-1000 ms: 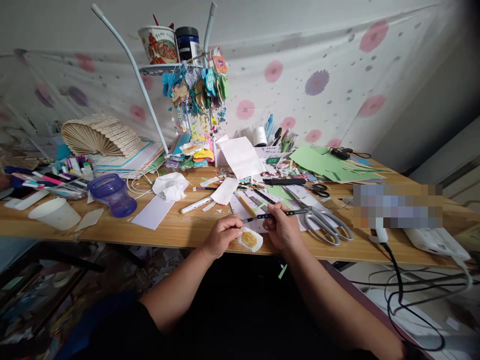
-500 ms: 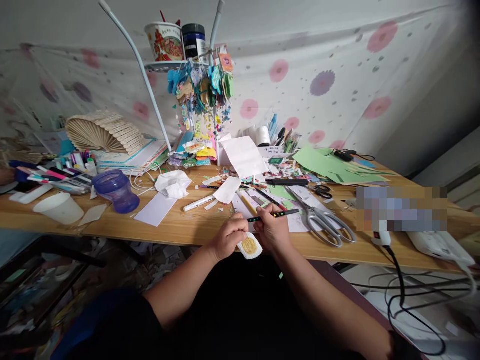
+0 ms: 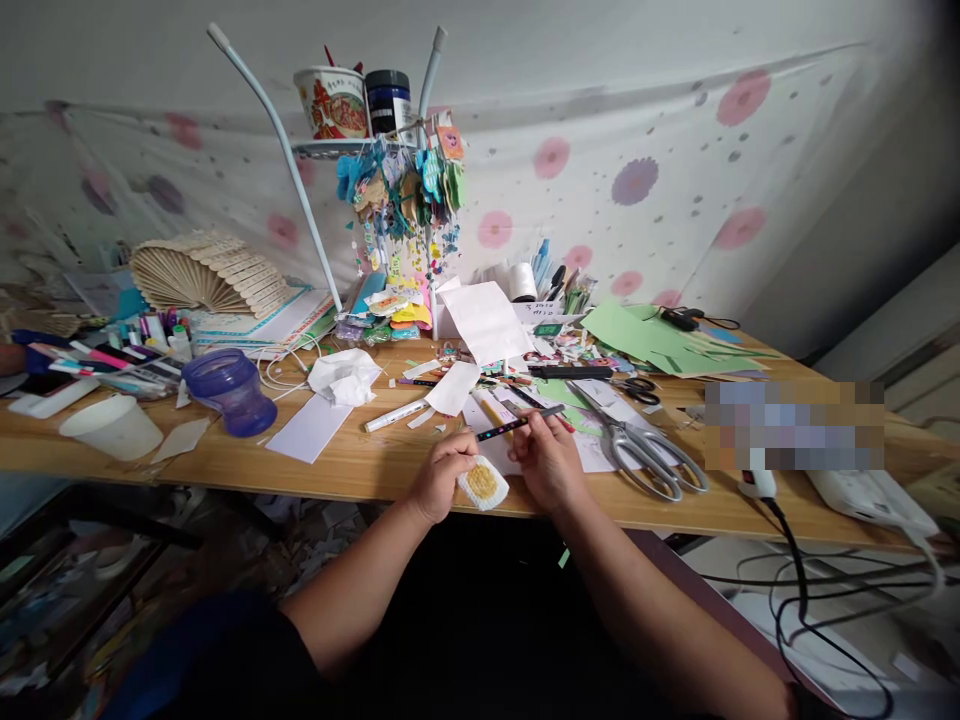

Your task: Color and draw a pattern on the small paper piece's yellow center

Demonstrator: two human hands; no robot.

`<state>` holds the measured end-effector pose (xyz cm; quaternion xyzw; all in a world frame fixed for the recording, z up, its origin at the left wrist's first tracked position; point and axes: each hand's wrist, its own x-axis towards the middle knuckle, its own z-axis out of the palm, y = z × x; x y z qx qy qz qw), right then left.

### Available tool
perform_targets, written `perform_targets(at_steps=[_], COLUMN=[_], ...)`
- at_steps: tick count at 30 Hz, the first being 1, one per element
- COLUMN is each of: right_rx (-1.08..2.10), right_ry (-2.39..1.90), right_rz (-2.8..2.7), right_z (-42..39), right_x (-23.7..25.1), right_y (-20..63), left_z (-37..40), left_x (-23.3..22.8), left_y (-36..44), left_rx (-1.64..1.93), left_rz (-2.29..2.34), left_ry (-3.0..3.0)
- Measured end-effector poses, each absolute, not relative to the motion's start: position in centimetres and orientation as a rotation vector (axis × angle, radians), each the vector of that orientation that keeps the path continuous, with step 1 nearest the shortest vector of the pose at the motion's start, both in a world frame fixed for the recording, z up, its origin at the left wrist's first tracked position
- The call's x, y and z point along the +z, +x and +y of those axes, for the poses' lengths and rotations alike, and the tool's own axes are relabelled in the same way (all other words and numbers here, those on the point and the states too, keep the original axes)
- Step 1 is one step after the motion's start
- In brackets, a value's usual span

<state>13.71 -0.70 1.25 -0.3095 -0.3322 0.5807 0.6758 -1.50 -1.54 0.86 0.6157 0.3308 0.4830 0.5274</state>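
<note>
Holding a small white patch (image 3: 482,483) with a yellow middle at the table's (image 3: 360,462) near edge, our left hand (image 3: 441,476) pinching it shut, our right hand (image 3: 550,462) gripping a dark pen (image 3: 517,424) just above it, big scissors (image 3: 646,446) lying near on the right.

left hand (image 3: 439,478) — pinches white-and-yellow piece (image 3: 482,483) | right hand (image 3: 550,462) — holds dark pen (image 3: 519,423)
</note>
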Motion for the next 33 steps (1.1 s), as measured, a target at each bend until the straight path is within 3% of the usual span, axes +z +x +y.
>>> perform_targets(at_steps=[12,16,21,27,30,33], right_rx=[1.263,1.024,0.814,-0.155,-0.005,0.088], right_ry=[-0.730,-0.811,-1.244,-1.588,-1.638,-1.701], right_rz=[-0.820,-0.824,-0.970,-1.408,-2.023,-2.180], right_z=[-0.4,1.2,4.6,7.2,9.1,11.6], right_x=[2.3,3.1,2.8,3.9,4.9,4.8], right_y=[15.9,18.6,24.2,24.9,21.8,18.9], left_z=[-1.4,-1.4,-1.1,-0.7,-0.7,-0.7], left_x=[0.8,0.9,0.6,0.2,0.4,0.5], left_y=[-1.2,-1.1,-0.9,-0.5,-0.3,-0.2], left_rx=[1.092,1.161,1.291,1.306,1.334,1.363], left_rz=[0.789,0.783,0.811,0.833,0.835,0.837], left_ry=[1.501,1.524,1.349,1.162,1.080,1.008])
